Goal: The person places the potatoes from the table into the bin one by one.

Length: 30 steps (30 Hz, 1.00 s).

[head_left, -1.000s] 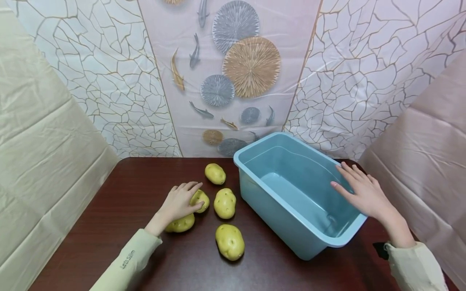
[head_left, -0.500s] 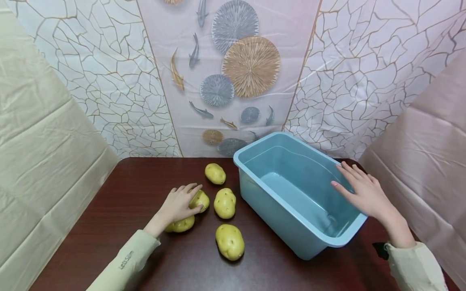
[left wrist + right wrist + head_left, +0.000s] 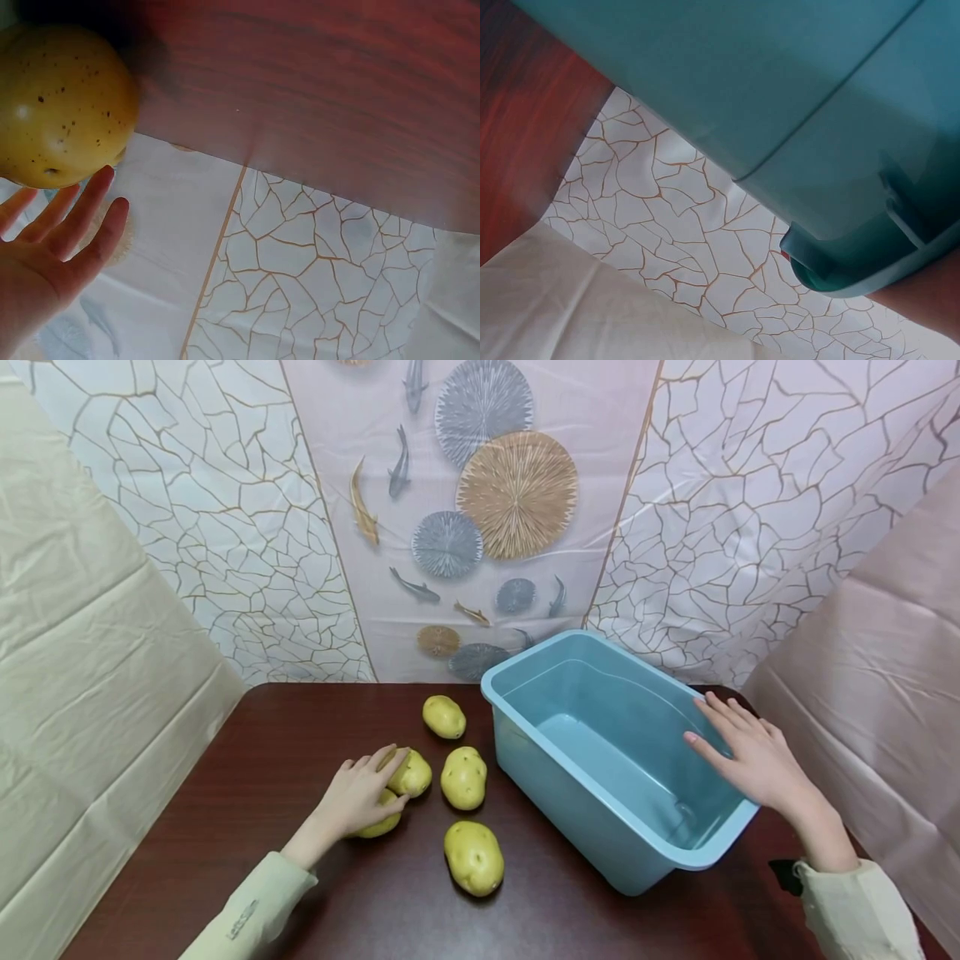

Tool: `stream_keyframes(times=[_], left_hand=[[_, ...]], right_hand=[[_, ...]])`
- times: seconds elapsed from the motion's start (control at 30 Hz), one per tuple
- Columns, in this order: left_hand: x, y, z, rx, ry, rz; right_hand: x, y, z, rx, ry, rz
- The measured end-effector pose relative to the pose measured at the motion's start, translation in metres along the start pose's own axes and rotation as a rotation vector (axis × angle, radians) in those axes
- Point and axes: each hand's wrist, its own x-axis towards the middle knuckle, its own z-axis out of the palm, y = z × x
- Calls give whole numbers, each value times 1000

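Five yellow potatoes sitting on the dark wood worktop (image 3: 225,827), all left of a light blue tub (image 3: 637,827). Left hand (image 3: 358,793) lying over two of them: fingers fairly straight and loosely spread, tips resting on the upper potato (image 3: 414,774), palm covering most of the lower potato (image 3: 378,823). Not a real grip, more draped on top. Same spread fingers (image 3: 90,199) in the left wrist view, brushing a speckled potato (image 3: 60,105).

Orientation: upper potato under the fingers runs long axis roughly near-left to far-right. Lower one mostly hidden, so can't call its axis. Middle potato (image 3: 463,778) just right of the hand, long axis pointing near-to-far, slightly tilted. Nearest potato (image 3: 474,857) similar, long axis running near-right to far-left. Farthest potato (image 3: 444,717) sits apart toward the backdrop, lying more left-right.

Right hand (image 3: 750,756) flat on the tub's right rim, fingers straight and fanned out, pointing far-left over the inside. Tub's long axis going far-left to near-right, near corner hanging toward the worktop's front edge. Right wrist view just showing tub underside (image 3: 727,82) and rim.
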Motion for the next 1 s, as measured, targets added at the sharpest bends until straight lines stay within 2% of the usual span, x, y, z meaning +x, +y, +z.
stream_keyframes(times=[0.2, 0.43, 0.7, 1.0], left_hand=[[-8, -1, -2, 9, 12, -26], [-18, 0, -7, -31, 21, -44], [-28, 3, -7, -32, 30, -18], [-34, 4, -5, 14, 28, 15]], right_hand=[[0, 0, 0, 1, 8, -3], [0, 0, 0, 8, 12, 0], [0, 0, 0, 8, 18, -3], [-1, 0, 0, 11, 8, 5]])
